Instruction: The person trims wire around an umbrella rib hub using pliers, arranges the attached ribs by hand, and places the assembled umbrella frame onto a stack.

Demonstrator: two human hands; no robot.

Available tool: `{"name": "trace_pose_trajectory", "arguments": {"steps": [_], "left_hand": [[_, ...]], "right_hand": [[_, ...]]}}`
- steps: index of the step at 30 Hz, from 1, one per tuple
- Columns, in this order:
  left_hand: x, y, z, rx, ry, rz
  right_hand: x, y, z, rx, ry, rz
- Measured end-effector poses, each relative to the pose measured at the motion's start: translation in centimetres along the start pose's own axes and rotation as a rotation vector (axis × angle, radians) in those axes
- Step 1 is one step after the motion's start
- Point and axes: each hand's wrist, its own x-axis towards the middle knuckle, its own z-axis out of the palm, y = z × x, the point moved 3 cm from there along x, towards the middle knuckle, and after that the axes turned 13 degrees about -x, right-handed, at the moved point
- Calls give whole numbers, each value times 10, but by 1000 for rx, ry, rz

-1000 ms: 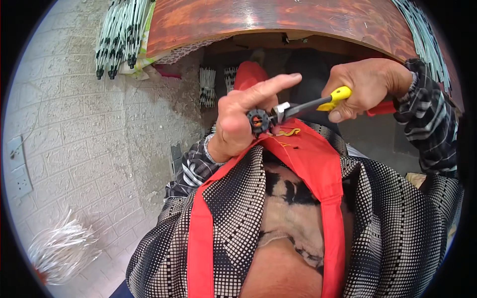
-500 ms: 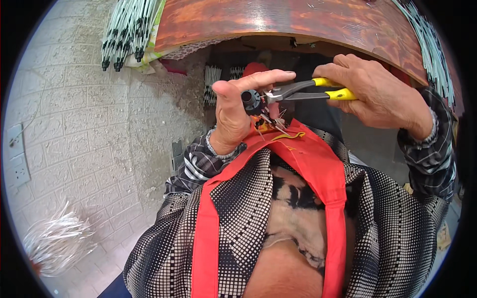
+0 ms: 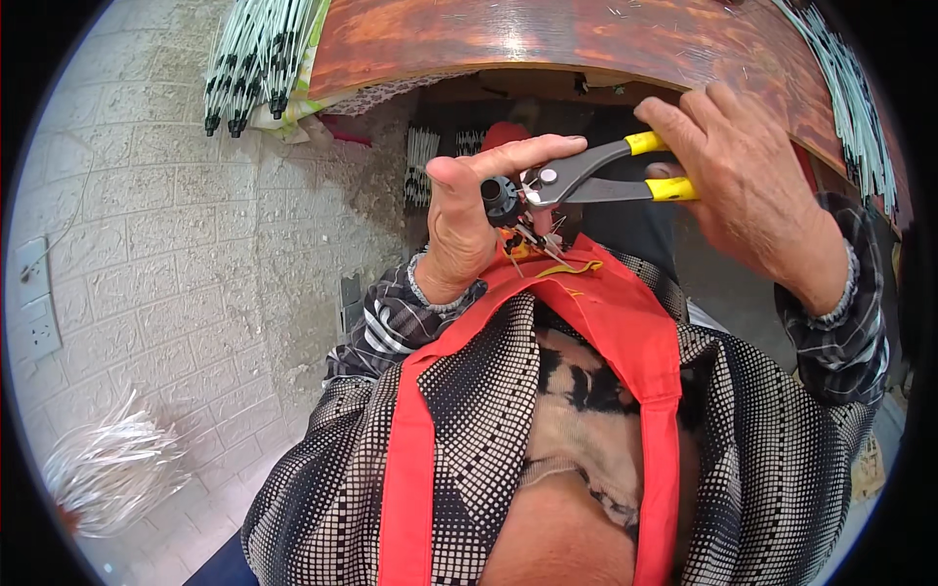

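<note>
My left hand [image 3: 467,217] pinches a small black round connector [image 3: 499,195] with thin coloured wires [image 3: 547,256] trailing from it, held up in front of my chest. My right hand [image 3: 743,186] grips yellow-handled pliers [image 3: 596,176], whose grey jaws meet the connector right beside my left thumb and forefinger. Both hands hover just below the edge of a reddish-brown wooden table [image 3: 508,39]. An orange strap [image 3: 625,322] over my dotted black-and-white shirt lies under the wires.
Bundles of white cables with black tips [image 3: 249,59] hang over the table's left corner, and more run along its right side [image 3: 850,107]. A tangle of white wires [image 3: 112,469] lies on the tiled floor at lower left. A wall socket [image 3: 34,303] sits at far left.
My right hand has swung the pliers from a downward tilt to nearly level, and both hands have risen slightly toward the table edge. The connector stays pinched in my left hand.
</note>
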Motion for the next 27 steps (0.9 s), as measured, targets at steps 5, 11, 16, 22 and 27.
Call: {"name": "trace_pose_trajectory", "arguments": {"steps": [5, 11, 16, 22, 27], "left_hand": [[4, -3, 1, 32, -6, 29], [5, -3, -4, 75, -33, 39], [6, -2, 1, 130, -76, 56], [4, -2, 6, 74, -11, 58], [3, -4, -4, -5, 30, 16]], "right_hand": [[6, 5, -6, -136, 83, -14], [7, -1, 0, -119, 173, 32], [14, -6, -36, -282, 234, 1], [9, 4, 19, -44, 239, 53], [15, -3, 28, 51, 210, 100]]}}
